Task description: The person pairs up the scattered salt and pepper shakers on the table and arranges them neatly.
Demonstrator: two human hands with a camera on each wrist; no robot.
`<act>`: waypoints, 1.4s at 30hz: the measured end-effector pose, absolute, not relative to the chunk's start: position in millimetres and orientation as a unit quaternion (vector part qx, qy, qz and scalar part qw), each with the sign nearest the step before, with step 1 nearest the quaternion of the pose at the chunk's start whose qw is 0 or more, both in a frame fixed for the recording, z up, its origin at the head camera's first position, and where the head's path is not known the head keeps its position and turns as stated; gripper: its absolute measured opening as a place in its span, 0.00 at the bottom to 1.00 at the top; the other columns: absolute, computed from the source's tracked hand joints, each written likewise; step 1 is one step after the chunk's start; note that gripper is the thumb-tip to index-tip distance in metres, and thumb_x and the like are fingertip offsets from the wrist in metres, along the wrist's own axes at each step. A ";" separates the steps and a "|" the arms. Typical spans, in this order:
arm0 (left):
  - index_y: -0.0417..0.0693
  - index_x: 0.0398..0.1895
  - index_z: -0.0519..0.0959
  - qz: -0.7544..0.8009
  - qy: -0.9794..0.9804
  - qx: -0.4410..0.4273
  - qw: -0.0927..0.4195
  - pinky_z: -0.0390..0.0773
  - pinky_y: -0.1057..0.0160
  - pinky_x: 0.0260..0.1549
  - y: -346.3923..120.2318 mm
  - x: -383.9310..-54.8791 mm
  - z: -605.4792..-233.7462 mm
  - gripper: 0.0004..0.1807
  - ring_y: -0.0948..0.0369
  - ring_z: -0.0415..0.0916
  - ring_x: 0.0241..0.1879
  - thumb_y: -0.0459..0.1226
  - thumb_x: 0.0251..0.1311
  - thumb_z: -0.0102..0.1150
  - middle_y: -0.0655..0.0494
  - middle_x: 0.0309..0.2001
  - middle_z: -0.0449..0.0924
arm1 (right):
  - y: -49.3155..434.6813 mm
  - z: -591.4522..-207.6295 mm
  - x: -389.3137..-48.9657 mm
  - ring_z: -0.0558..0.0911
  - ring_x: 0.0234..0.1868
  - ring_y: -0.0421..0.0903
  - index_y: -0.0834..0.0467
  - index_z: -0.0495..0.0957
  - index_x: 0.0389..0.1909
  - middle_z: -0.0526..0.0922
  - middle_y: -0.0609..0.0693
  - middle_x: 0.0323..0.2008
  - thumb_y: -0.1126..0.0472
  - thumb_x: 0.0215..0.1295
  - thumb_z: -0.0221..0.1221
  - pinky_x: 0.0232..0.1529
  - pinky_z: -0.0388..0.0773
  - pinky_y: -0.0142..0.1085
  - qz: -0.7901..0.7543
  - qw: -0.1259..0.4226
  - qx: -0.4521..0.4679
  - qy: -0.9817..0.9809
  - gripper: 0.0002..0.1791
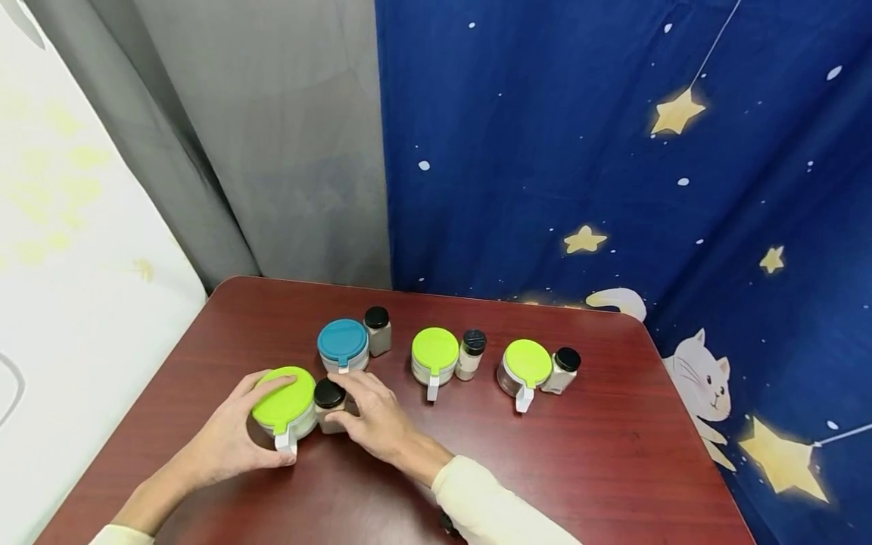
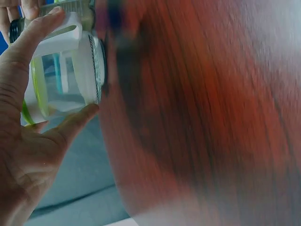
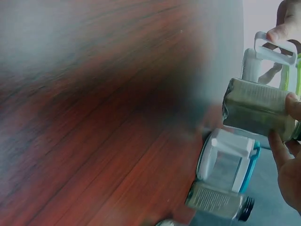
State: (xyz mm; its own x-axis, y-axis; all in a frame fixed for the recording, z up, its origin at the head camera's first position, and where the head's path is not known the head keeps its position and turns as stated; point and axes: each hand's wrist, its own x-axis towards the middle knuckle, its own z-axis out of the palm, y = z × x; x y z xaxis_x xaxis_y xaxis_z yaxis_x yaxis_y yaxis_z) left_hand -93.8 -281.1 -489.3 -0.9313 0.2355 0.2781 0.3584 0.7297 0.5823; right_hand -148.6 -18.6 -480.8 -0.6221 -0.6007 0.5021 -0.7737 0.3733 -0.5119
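My left hand (image 1: 228, 443) grips a clear seasoning jar with a green lid (image 1: 284, 397) near the table's left side. Its thumb is by the white handle (image 2: 70, 40), and its fingers reach around the jar's far side. Right beside that jar stands a small spice bottle with a black cap (image 1: 330, 393), pinched between the thumb and fingers of my right hand (image 1: 381, 420). In the right wrist view, the bottle's clear body (image 3: 256, 106) shows a pale label. Whether jar and bottle touch the table is unclear.
Behind my hands stand a blue-lidded jar (image 1: 343, 342) and a black-capped bottle (image 1: 378, 333). Farther right are a green-lidded jar (image 1: 434, 352) with a bottle (image 1: 471, 356), and another green-lidded jar (image 1: 526, 367) with a bottle (image 1: 562, 371). Curtains hang behind the dark red table (image 1: 613, 469).
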 end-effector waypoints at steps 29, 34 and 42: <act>0.73 0.71 0.71 -0.337 -0.912 -0.220 0.073 0.79 0.48 0.49 -159.0 -69.4 -487.1 0.58 0.58 0.71 0.61 0.58 0.26 0.87 0.60 0.70 0.61 | 111.0 -488.8 -103.7 0.81 0.55 0.48 0.66 0.76 0.63 0.80 0.54 0.56 0.70 0.56 0.73 0.48 0.80 0.33 0.488 0.117 0.390 -0.772 0.32; 0.73 0.70 0.71 -0.337 -0.910 -0.231 0.067 0.79 0.48 0.50 -133.1 -56.9 -492.2 0.58 0.57 0.70 0.61 0.58 0.24 0.87 0.59 0.70 0.62 | 137.8 -491.6 -87.1 0.81 0.55 0.48 0.67 0.75 0.63 0.79 0.55 0.55 0.70 0.57 0.72 0.47 0.80 0.34 0.481 0.116 0.394 -0.775 0.32; 0.73 0.69 0.72 -0.348 -0.903 -0.239 0.078 0.78 0.50 0.51 -91.8 -51.4 -494.9 0.59 0.59 0.70 0.61 0.60 0.21 0.87 0.60 0.68 0.63 | 176.9 -485.8 -73.3 0.81 0.55 0.52 0.67 0.74 0.64 0.78 0.59 0.56 0.73 0.55 0.73 0.47 0.81 0.37 0.479 0.121 0.378 -0.783 0.33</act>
State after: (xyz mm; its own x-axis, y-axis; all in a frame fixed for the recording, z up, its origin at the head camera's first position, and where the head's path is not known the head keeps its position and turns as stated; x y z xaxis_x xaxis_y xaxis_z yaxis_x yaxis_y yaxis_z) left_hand -51.4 -91.8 -494.9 -0.8738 0.3776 0.3064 0.4856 0.6441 0.5911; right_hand -73.3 176.9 -485.8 -0.6858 -0.4762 0.5504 -0.7071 0.2564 -0.6590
